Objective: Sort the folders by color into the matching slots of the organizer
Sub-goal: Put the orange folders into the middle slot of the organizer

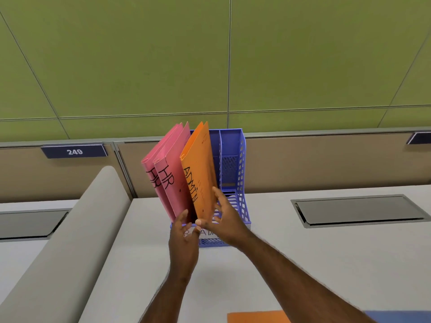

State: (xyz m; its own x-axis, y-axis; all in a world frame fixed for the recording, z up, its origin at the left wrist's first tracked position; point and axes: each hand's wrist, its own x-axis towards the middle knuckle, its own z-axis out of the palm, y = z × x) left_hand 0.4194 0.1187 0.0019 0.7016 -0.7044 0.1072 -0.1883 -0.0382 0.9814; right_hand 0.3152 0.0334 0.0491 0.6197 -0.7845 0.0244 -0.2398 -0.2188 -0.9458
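Orange card, marked ADMIN in black pen, is the folder [200, 170] being handled at this moment. It is standing on end in the blue plastic organizer [241, 173], which is sitting on the pale grey counter [303, 264] against a tan partition. The right hand [225, 221] is pinching the orange folder's lower edge, thumb at the front and fingers curled behind it. The left hand [184, 234] is reaching up just to the left of that, fingers fairly straight and touching the foot of the nearest pink folder [173, 183]; whether it is actually gripping cannot be told. Two pink folders, each marked HR, are leaning together in the organizer's left slot, the farther one [152, 170] tilting leftward. To the right of the orange folder, the organizer's remaining slots are showing only bare blue mesh.

Judging by this, the person is seating the orange folder into its slot beside the pink ones, so the sorting is part way through. At the near edge of the counter, well in front of the organizer, the corner of another orange folder [256, 317] and a strip of a blue one [401, 316] are lying flat, waiting their turn.

The next move is likely calling for the orange folder to be pushed fully down and released, while the pink ones are being steadied so they do not topple out. A white label on the organizer's front lip is mostly hidden by the hands.
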